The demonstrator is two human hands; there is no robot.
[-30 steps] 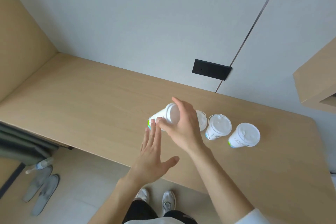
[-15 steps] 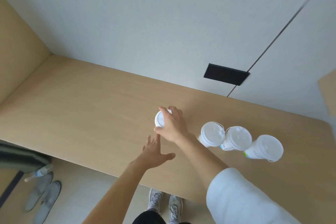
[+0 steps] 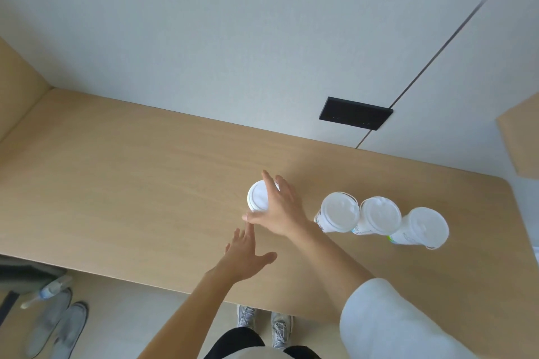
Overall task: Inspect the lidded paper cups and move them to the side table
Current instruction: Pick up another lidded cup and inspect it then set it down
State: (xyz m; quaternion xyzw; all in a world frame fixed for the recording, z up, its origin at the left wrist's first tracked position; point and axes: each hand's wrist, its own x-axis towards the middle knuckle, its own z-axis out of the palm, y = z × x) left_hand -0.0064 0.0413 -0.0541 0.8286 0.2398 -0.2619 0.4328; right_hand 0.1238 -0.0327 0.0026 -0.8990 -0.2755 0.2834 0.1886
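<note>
You have four lidded paper cups on the wooden table (image 3: 145, 183), and I place everything from the first one. This first cup (image 3: 258, 195) stands upright on the table, apart from the others, with its white lid facing up. Your right hand (image 3: 281, 210) is over its right side: the fingers are spread around the lid rim and the thumb comes to the near side, so the hand looks loosely wrapped on the cup, though I cannot tell how firmly it presses.

To the right of the first cup, three more cups stand in one row, close to each other: the second cup (image 3: 339, 211), the third cup (image 3: 379, 214) and the fourth cup (image 3: 427, 227). All three have white lids, and the second and third seem to touch.

Your left hand (image 3: 246, 253) is nearer to you than the first cup, just under the right thumb. It is flat with the fingers stretched out and apart, holding nothing.

On the wall behind the first cup, to the right, there is one black socket panel (image 3: 355, 113). On the floor far to the left you see two grey slippers (image 3: 55, 323) and one bottle (image 3: 48, 291) lying down.
</note>
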